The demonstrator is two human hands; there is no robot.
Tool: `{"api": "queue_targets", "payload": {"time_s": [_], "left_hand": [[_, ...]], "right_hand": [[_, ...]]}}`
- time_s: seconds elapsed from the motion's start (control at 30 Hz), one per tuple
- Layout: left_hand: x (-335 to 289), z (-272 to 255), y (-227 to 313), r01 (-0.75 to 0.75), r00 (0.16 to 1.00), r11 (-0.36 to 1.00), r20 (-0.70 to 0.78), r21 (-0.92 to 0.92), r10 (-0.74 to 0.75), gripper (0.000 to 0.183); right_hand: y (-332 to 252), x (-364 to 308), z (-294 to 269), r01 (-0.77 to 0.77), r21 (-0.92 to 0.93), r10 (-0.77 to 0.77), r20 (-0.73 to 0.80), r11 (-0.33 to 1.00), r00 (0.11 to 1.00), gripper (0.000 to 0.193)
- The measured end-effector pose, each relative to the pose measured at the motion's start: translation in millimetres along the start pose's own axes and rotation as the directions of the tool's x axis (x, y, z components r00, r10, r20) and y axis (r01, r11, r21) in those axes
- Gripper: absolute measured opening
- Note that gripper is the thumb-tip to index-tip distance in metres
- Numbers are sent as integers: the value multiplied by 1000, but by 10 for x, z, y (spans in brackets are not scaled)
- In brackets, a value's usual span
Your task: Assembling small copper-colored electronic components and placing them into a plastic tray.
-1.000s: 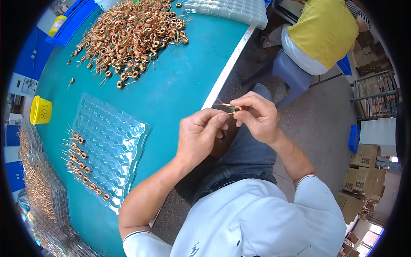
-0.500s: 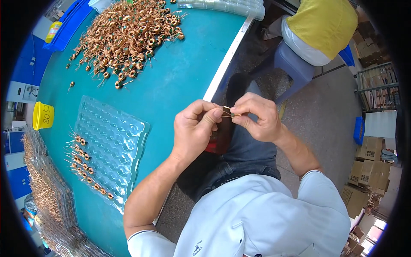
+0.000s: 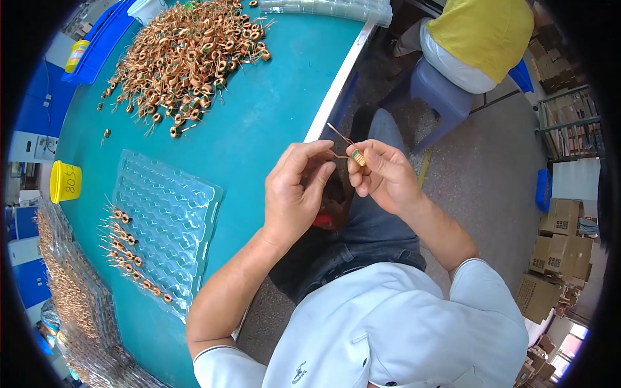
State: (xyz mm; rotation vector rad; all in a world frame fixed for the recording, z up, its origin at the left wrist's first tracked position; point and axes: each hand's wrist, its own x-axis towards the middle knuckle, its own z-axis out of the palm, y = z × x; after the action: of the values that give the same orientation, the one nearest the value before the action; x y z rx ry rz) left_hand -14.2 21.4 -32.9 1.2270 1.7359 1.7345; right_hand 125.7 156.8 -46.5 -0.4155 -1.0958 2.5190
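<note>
My right hand pinches a small copper-wound toroidal coil with a bit of green on it between thumb and fingers. Its wire leads stick out to the left, and one points up and away with a pale tip. Facing it, my left hand has its thumb and index finger apart, the fingertips close beside a lead. Whether they touch that lead is unclear. On the table left of my hands lies a clear plastic tray with several coils set along its left side, leads outward.
A large heap of coils covers the far part of the green table. Filled trays are stacked at the left edge, near a yellow tub. More clear trays lie at the far edge. A person in yellow sits at far right.
My left thumb and index finger have parted from the leads. My right hand has turned the coil, so its side now shows and one lead points up and away.
</note>
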Motion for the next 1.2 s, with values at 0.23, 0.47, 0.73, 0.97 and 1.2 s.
{"api": "queue_targets", "payload": {"time_s": [0.23,0.47,0.73,0.97,1.2], "left_hand": [[1,106,67,9,1000,993,-12,122,-7,10],[-1,129,76,66,998,995,12,74,-67,8],[-13,75,54,-107,994,988,18,113,106,8],[9,57,49,-235,970,951,105,199,218,12],[-5,106,122,108,994,984,17,140,-111,10]], "right_hand": [[-5,-86,-109,-102,-106,99,-40,989,994,33],[-63,-116,-98,170,-708,-211,30,686,977,28],[-112,-122,-37,284,-858,-194,220,428,956,23],[-147,-103,-33,296,-887,-147,259,355,955,22],[-86,-194,-41,333,-822,-189,276,462,942,22]]}}
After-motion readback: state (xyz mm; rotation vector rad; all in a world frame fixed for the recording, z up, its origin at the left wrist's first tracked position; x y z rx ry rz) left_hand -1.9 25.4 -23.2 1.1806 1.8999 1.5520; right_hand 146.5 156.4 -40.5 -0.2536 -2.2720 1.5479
